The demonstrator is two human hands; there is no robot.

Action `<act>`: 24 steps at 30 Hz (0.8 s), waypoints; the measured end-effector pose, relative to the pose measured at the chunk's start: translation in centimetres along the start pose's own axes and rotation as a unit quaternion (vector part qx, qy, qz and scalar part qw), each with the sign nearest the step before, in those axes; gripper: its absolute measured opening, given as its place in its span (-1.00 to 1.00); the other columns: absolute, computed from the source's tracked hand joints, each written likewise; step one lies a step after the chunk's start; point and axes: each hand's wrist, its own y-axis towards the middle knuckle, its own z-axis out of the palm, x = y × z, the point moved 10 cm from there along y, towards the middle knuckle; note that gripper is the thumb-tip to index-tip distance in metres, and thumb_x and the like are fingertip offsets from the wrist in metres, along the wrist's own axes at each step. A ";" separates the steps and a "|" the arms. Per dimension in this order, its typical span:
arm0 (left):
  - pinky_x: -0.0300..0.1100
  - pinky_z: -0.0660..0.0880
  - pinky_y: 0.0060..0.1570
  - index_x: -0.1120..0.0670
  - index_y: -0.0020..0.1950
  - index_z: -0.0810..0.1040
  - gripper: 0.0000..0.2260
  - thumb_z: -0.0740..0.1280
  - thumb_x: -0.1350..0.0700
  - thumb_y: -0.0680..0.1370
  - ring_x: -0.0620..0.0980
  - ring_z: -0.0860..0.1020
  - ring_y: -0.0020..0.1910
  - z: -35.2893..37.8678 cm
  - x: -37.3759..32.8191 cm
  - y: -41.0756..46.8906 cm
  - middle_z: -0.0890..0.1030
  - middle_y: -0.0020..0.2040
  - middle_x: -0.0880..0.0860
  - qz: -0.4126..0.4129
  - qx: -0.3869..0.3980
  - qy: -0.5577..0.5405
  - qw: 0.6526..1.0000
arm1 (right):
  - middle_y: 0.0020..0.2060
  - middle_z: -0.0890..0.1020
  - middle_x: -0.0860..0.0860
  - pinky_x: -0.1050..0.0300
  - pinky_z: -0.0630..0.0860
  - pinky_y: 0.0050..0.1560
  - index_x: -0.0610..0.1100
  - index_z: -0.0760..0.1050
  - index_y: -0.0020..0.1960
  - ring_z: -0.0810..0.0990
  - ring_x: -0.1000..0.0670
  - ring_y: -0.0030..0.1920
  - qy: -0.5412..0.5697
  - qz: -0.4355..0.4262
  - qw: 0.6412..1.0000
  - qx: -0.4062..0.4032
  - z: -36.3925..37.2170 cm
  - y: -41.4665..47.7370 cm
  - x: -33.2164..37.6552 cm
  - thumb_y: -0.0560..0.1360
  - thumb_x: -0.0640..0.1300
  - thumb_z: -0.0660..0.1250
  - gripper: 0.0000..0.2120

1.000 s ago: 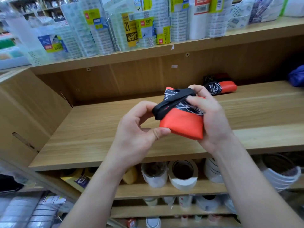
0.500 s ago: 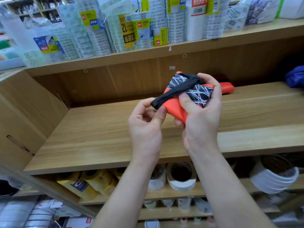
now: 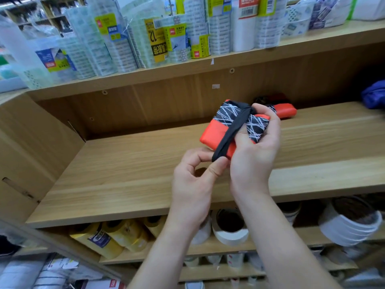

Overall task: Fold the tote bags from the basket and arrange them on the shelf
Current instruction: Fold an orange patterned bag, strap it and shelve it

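Right hand (image 3: 254,163) grips glossy folded orange tote (image 3: 214,135); left hand (image 3: 191,182) pinches black strap (image 3: 231,132).

text: "12" on yellow label (image 3: 155,39) | "deli" on green label (image 3: 177,37)

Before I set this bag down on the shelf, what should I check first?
1. Bag grip: right hand holds the folded bag: ok.
2. Strap grip: left hand pinches the end of the strap: ok.
3. Strap secured around the bag: not ok, its end is loose, not tucked.
4. Bare shelf space beside the placed bag: ok.
5. Fold tidy on the bag's far side: cannot tell, hidden.
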 end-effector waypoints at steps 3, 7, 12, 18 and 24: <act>-0.30 0.48 -0.11 0.02 -0.19 0.69 -0.98 0.49 0.12 0.44 -0.17 0.58 -0.12 -1.1 -1.3 0.0 0.63 -0.13 -0.06 0.041 0.013 0.058 0.997 | -0.04 0.56 0.09 0.34 0.44 -0.03 -0.10 0.42 0.16 0.55 0.23 -0.07 -0.080 -0.016 0.995 0.057 0.3 0.5 -0.5 0.64 -0.20 0.17 -0.88; -0.28 0.55 -0.13 0.02 -0.12 0.70 -0.95 0.47 0.15 0.44 -0.08 0.66 -0.14 -2.1 -4.3 -1.4 0.71 -0.18 -0.08 0.110 0.006 0.125 0.986 | -0.10 0.58 0.08 0.27 0.43 -0.01 -0.09 0.46 0.11 0.55 0.15 -0.06 -0.157 -0.054 0.983 0.072 -0.7 1.6 -0.6 0.65 -0.03 0.03 -0.74; -0.08 0.62 -0.07 -0.09 0.20 0.55 -0.65 0.46 -0.05 0.43 -0.02 0.65 0.00 -1.7 -2.8 1.1 0.67 -0.01 -0.03 -0.009 0.048 0.060 0.997 | 0.04 0.64 -0.01 0.20 0.52 0.06 -0.10 0.47 0.26 0.62 0.08 0.05 -0.125 -0.034 0.953 0.272 1.4 0.5 0.0 0.68 -0.07 0.03 -0.70; -0.02 0.57 -0.02 0.13 0.13 0.63 -0.69 0.50 0.13 0.40 0.07 0.65 -0.02 0.4 -1.6 3.4 0.70 0.02 0.10 -0.090 0.115 -0.043 0.988 | -0.24 0.59 0.02 0.20 0.44 -0.25 0.11 0.37 0.42 0.55 0.14 -0.27 -0.172 0.126 0.887 0.410 0.9 0.5 -0.6 0.46 0.21 0.26 -0.46; -0.12 0.51 -0.10 0.10 0.12 0.57 -0.63 0.52 0.22 0.34 0.01 0.62 -0.06 2.6 0.3 3.8 0.68 -0.03 0.03 -0.136 0.099 -0.121 0.978 | -0.09 0.66 0.01 0.15 0.45 -0.26 0.02 0.62 0.13 0.59 0.03 -0.20 -0.081 0.207 0.914 0.339 -3.4 2.8 -1.2 0.33 0.00 0.44 -0.64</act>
